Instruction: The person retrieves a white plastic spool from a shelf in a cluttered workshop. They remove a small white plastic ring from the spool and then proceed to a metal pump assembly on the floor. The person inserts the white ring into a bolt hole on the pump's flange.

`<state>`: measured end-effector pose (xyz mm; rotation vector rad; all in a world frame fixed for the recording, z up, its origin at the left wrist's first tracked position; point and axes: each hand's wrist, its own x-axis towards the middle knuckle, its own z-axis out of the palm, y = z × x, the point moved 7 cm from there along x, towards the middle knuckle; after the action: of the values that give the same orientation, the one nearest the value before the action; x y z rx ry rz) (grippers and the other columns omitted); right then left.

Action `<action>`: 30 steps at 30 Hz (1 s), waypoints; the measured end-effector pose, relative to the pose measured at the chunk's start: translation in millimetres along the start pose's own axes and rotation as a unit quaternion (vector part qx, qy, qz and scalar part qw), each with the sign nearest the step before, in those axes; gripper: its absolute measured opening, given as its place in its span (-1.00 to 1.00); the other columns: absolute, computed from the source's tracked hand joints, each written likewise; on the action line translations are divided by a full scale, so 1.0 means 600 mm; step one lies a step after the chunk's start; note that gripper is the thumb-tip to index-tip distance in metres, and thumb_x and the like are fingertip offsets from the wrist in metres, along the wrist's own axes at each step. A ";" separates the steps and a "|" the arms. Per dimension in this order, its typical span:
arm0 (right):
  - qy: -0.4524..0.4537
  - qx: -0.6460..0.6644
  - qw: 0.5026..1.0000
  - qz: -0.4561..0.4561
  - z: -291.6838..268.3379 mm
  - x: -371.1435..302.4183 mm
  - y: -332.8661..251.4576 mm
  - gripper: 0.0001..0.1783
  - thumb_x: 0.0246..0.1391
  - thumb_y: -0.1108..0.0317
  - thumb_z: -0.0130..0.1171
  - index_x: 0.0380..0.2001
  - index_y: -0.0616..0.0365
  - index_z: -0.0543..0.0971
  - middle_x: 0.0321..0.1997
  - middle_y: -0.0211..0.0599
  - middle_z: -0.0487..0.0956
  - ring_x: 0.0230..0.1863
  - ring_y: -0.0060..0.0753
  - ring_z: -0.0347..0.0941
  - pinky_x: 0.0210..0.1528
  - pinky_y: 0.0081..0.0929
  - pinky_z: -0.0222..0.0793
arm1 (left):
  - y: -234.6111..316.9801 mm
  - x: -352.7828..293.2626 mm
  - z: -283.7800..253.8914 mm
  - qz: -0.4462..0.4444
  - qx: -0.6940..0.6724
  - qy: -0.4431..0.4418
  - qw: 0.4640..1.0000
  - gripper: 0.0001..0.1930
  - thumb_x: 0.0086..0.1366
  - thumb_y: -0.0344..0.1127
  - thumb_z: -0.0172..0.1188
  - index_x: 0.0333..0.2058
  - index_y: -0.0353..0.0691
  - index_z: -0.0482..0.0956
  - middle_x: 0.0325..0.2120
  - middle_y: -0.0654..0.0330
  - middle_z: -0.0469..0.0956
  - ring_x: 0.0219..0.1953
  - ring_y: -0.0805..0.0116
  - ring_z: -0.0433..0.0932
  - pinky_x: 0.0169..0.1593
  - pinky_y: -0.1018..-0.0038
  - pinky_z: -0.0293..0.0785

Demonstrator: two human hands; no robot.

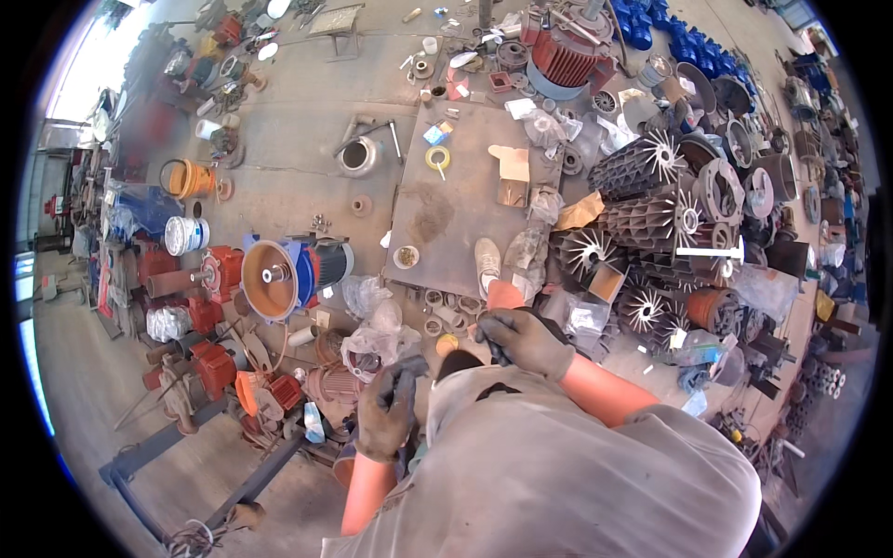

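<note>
Currently, the left hand (386, 414) and the right hand (528, 342), both gloved, sit apart in front of the grey shirt (577, 465). The left hand looks narrow, its fingers drawn fairly close together; whether anything is pinched between them I cannot tell. Just beyond it, a clear plastic bag (391, 337) lies about a motor part (367, 362), and from this angle I cannot say whether hand and bag touch. The right hand is narrow too, its fingers bent, but its grip is hidden, so I cannot tell if it holds something. Between the two hands is a small yellow round piece (447, 344), with several metal rings (451, 315) lying just past it.

As for what could go wrong, the loose plastic beside the left hand might catch on its fingers and drag the part along. Those rings, ahead of the gap between the hands, lie near the shoe (487, 259), so a careless step could scatter them. A bowl of small pieces (406, 257), farther ahead of the left hand, might tip if kicked. Off to the right of the right hand, finned rotors (646, 223) are heaped closely; a bump could set one rolling.
</note>
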<state>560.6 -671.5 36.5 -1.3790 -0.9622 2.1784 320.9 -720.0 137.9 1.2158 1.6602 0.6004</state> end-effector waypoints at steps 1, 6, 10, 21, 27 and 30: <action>-0.013 0.001 1.000 -0.010 -0.004 0.019 -0.036 -0.68 0.54 0.16 0.11 -0.04 0.22 0.65 -0.43 -0.50 0.55 -0.48 -0.70 0.42 -0.41 -0.59 0.41 | 0.045 0.033 -0.020 0.010 0.016 0.000 1.000 -0.79 0.50 -0.50 0.13 -0.02 -0.39 0.71 -0.08 0.04 0.76 -0.03 0.25 0.73 0.11 0.39 0.59; -0.049 -0.001 0.998 -0.033 -0.004 0.108 -0.194 -0.75 0.51 0.25 0.17 -0.05 0.22 0.65 -0.45 -0.49 0.55 -0.49 -0.69 0.42 -0.43 -0.53 0.40 | 0.143 0.156 -0.103 -0.024 0.014 0.046 0.999 -0.76 0.54 -0.39 0.13 -0.02 -0.40 0.71 -0.10 0.05 0.75 -0.02 0.26 0.70 0.13 0.36 0.58; -0.036 -0.016 0.999 -0.010 -0.031 0.180 -0.307 -0.77 0.45 0.24 0.26 -0.09 0.20 0.68 -0.46 -0.51 0.56 -0.50 -0.71 0.40 -0.43 -0.52 0.39 | 0.171 0.253 -0.168 -0.033 0.038 0.062 0.997 -0.79 0.48 -0.46 0.16 -0.04 -0.37 0.73 -0.11 0.03 0.76 -0.05 0.26 0.72 0.09 0.36 0.59; 0.153 -0.028 0.982 -0.104 -0.148 0.348 -0.613 -0.82 0.37 0.29 0.33 -0.13 0.18 0.70 -0.34 -0.55 0.63 -0.33 -0.74 0.46 -0.28 -0.58 0.44 | 0.326 0.645 -0.248 0.098 0.055 -0.010 0.994 -0.75 0.47 -0.32 0.23 0.01 -0.25 0.74 -0.14 -0.04 0.76 -0.10 0.07 0.76 0.00 0.31 0.63; 0.210 0.133 0.960 -0.129 -0.263 0.444 -0.737 -0.83 0.38 0.36 0.29 -0.08 0.21 0.70 -0.35 -0.50 0.66 -0.39 -0.70 0.51 -0.32 -0.60 0.44 | 0.409 0.867 -0.268 0.067 0.049 -0.055 0.995 -0.71 0.42 -0.30 0.29 0.05 -0.26 0.73 -0.10 -0.11 0.74 -0.04 -0.01 0.74 0.03 0.28 0.63; 0.214 0.150 0.956 -0.134 -0.344 0.535 -0.786 -0.84 0.38 0.44 0.25 -0.05 0.23 0.70 -0.34 -0.45 0.67 -0.38 -0.63 0.56 -0.30 -0.58 0.48 | 0.460 0.969 -0.263 0.135 0.061 -0.045 0.988 -0.68 0.41 -0.27 0.30 0.06 -0.28 0.71 -0.08 -0.13 0.74 -0.01 -0.06 0.73 0.06 0.22 0.63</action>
<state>586.7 -70.6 116.8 -1.3961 -0.5870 1.6472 274.9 -61.1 191.8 1.5501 1.4852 0.6061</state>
